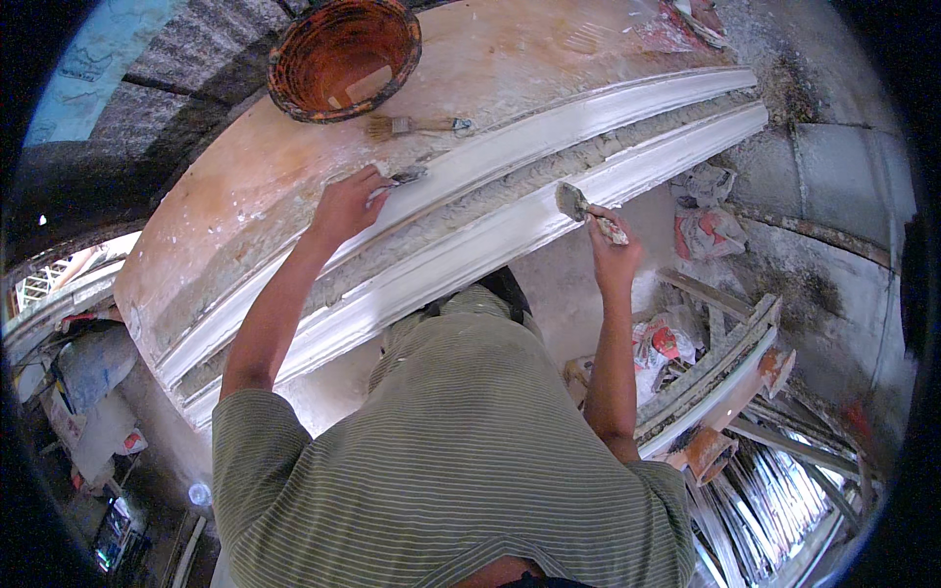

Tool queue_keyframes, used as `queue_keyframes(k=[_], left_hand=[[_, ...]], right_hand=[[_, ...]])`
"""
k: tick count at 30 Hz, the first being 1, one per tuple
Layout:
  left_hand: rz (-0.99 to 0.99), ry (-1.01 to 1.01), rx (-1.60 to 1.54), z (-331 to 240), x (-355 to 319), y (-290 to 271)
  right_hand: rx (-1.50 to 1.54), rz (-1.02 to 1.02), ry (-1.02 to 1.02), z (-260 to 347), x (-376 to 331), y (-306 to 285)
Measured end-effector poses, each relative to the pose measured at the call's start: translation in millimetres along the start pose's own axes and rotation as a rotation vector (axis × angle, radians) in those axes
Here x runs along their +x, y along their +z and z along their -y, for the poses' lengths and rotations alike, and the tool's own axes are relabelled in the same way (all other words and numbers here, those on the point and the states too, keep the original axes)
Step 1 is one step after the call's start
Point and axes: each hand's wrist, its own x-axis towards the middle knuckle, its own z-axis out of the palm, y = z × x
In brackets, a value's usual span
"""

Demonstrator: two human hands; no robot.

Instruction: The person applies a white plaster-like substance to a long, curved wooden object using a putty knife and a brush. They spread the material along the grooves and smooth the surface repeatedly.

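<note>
- White moulding strips, a near one [461, 257] and a far one [510, 147] — here they are, laid out on the work table [225, 211] right in front of the person, a rough grey band [490, 201] filling the space between them.
- Look at that long axis: a slant across the view, from the lower left up to the upper right, so the left ends come close to the body and the right ends reach well ahead of it. The bow in them may be partly the lens.
- Right hand [616, 245] now, closed round the handle of a brush [571, 201], sits just off the person's side of the near strip; the bristles point across the strip, to the upper left. Touching or just above? Cannot tell.
- Over to the left hand [346, 204], fingers pinched on a small flat tool [410, 174], up by the outer edge of the far strip; its blade points right, roughly along the work. Contact there cannot be made out either.
- So, which hand is nearer? Right hand to the near strip, left hand to the far one — and the grey band lies between the two tools.
- Beyond the far strip, a second brush [397, 127] lies flat, with an orange-brown bucket [289, 64] just past it.
</note>
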Motion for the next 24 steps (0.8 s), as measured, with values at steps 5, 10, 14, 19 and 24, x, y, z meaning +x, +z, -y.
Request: queue_keyframes(k=[5, 10, 14, 19, 24], left_hand=[[0.156, -0.056, 0.022, -32.9, 65.5, 10.1], [0.120, 0.053, 0.071, -26.8, 82.1, 16.2], [0.233, -0.024, 0.035, -36.4, 76.5, 10.3], [0.147, -0.028, 0.025, -50.5, 117.0, 30.8], [0.137, 0.010, -0.073, -21.1, 74.2, 11.8]], right_hand=[[0.024, 0.022, -0.009, 2.7, -0.8, 8.8], [-0.075, 0.021, -0.079, 9.7, -2.4, 8.7], [-0.005, -0.002, -0.041, -8.8, -7.6, 4.4], [-0.054, 0.034, 0.008, -1.5, -11.4, 9.8], [-0.065, 0.008, -0.074, 12.1, -12.1, 3.9]])
